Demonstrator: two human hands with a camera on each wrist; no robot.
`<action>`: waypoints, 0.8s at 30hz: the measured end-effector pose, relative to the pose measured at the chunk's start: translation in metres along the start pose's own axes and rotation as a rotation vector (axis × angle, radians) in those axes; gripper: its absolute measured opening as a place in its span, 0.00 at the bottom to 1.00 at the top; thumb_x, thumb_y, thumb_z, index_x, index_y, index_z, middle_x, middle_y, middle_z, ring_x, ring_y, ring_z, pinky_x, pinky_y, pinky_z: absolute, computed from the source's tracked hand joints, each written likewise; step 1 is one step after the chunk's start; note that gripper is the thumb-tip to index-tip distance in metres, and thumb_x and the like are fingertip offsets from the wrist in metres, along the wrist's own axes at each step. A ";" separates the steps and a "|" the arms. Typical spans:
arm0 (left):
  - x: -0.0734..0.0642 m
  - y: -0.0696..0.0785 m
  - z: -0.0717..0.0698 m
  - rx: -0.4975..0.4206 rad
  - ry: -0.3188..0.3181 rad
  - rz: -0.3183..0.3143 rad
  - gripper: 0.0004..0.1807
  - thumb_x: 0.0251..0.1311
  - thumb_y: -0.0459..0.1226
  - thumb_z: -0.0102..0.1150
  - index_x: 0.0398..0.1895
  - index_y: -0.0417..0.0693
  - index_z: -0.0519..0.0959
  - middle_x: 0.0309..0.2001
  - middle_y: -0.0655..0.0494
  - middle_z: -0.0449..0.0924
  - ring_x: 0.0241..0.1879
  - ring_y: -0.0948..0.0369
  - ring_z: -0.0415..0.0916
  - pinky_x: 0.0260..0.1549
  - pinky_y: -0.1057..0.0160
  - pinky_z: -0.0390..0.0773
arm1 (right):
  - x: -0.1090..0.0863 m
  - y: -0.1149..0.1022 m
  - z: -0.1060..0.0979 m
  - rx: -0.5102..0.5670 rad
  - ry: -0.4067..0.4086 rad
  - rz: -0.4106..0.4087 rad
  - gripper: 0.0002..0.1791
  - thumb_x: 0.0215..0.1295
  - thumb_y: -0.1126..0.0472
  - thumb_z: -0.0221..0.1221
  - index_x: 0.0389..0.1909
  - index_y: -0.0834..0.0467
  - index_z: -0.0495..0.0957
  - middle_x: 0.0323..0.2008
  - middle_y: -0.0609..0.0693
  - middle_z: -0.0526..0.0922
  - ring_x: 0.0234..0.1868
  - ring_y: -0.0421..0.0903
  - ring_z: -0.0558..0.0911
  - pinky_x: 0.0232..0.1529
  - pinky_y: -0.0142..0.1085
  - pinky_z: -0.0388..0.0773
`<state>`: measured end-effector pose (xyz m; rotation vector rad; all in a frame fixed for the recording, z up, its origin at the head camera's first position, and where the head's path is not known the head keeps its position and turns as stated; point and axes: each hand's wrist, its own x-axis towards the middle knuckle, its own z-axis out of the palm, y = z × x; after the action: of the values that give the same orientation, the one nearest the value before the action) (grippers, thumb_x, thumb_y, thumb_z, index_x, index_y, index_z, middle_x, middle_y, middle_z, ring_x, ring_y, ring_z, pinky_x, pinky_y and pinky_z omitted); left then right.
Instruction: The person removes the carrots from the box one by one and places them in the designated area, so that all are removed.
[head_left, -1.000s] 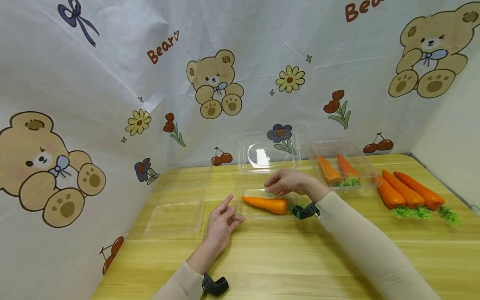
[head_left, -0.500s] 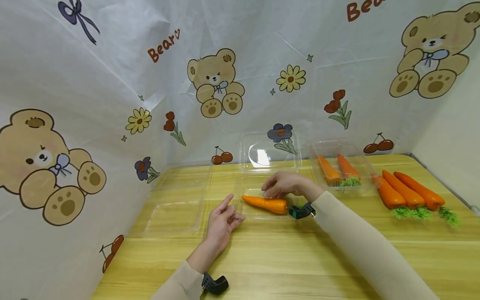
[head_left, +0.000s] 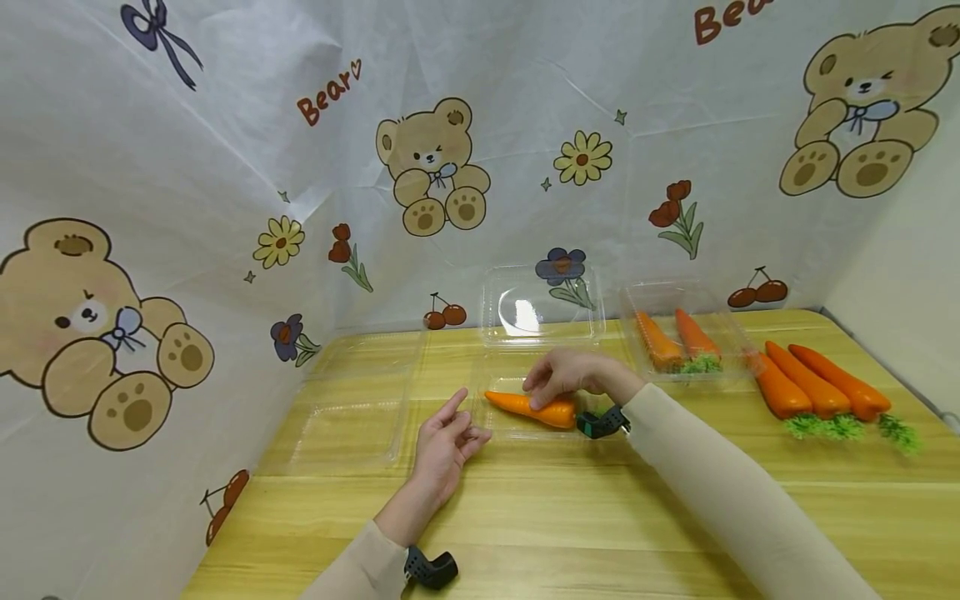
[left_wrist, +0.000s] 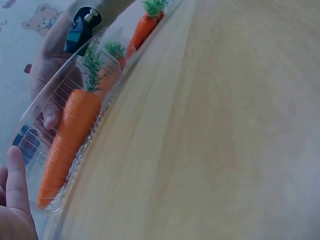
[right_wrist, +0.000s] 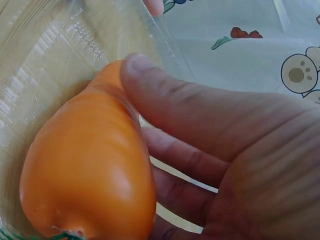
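Note:
An orange carrot point(head_left: 555, 413) with a green top lies in a clear plastic clamshell box point(head_left: 517, 436), whose lid point(head_left: 542, 308) stands raised at the back. My right hand point(head_left: 576, 372) reaches over the box from the right. Its thumb lies across the carrot point(right_wrist: 90, 165) in the right wrist view, the other fingers curled along its far side. My left hand point(head_left: 441, 454) is held palm up by the box's left end, fingers loosely extended. A finger point(left_wrist: 17, 180) of it appears right at the box rim in the left wrist view.
At the right back another clear box point(head_left: 731, 367) holds two carrots point(head_left: 696, 333). Three loose carrots point(head_left: 810, 379) lie beside it on the wooden table point(head_left: 555, 517). A further clear box point(head_left: 345, 446) stands at left. A bear-printed cloth point(head_left: 315, 167) hangs behind.
My right hand has come down toward the carrot, and its thumb has moved from behind the carrot onto it. The left hand stays in place.

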<state>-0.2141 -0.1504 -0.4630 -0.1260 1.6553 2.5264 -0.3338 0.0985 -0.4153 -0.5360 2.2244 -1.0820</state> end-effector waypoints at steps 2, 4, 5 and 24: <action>0.000 0.000 0.000 0.001 0.001 -0.002 0.30 0.79 0.29 0.43 0.81 0.44 0.58 0.41 0.58 0.67 0.32 0.66 0.76 0.47 0.62 0.89 | 0.000 0.000 0.000 -0.006 -0.017 0.004 0.24 0.55 0.60 0.77 0.52 0.63 0.84 0.40 0.49 0.85 0.41 0.41 0.80 0.44 0.29 0.80; 0.000 0.000 0.000 0.002 0.002 -0.002 0.29 0.79 0.29 0.43 0.81 0.43 0.58 0.41 0.58 0.67 0.32 0.66 0.76 0.47 0.62 0.89 | 0.000 0.000 0.001 -0.013 -0.030 0.007 0.25 0.55 0.61 0.77 0.53 0.64 0.83 0.41 0.49 0.85 0.42 0.42 0.80 0.44 0.29 0.81; 0.000 0.000 0.000 0.002 0.003 -0.001 0.29 0.79 0.29 0.43 0.81 0.43 0.58 0.41 0.58 0.67 0.32 0.66 0.77 0.47 0.62 0.89 | 0.001 0.001 0.001 -0.020 -0.031 0.007 0.24 0.55 0.61 0.77 0.52 0.63 0.83 0.41 0.49 0.85 0.42 0.42 0.80 0.43 0.29 0.80; -0.001 0.000 0.000 -0.009 0.006 0.001 0.29 0.79 0.29 0.43 0.81 0.44 0.58 0.43 0.57 0.68 0.32 0.66 0.77 0.48 0.62 0.89 | 0.003 0.003 0.004 -0.052 0.030 0.020 0.17 0.52 0.65 0.77 0.43 0.61 0.86 0.34 0.46 0.81 0.37 0.41 0.76 0.37 0.28 0.76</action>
<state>-0.2133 -0.1506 -0.4631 -0.1340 1.6460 2.5369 -0.3335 0.0961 -0.4203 -0.5216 2.2845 -1.0300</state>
